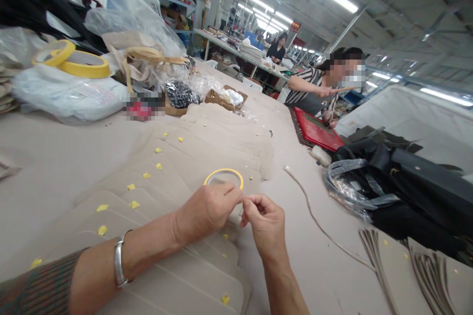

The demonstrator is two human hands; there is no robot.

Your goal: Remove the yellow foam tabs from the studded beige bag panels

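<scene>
A thin roll of yellow tape (242, 179) rises behind the fingers of my left hand (207, 209), which is closed on it. My right hand (265, 221) is pinched shut, its fingertips meeting those of my left hand beside the roll; whatever lies between them is too small to make out. Beneath both hands spread overlapping beige panels (173, 172), fanned in rows. Small yellow tape pieces (135, 204) dot their left side, and small metal studs (251, 178) show along the right edges.
At the back left, two yellow tape rolls (84, 64) rest on a plastic-wrapped bundle (70, 93). Open small boxes (226, 98) stand beyond the panels. Black bags (414, 192) and a thin cord (314, 211) lie on the right. Across the table, a person (310, 83) works by a red board (318, 130).
</scene>
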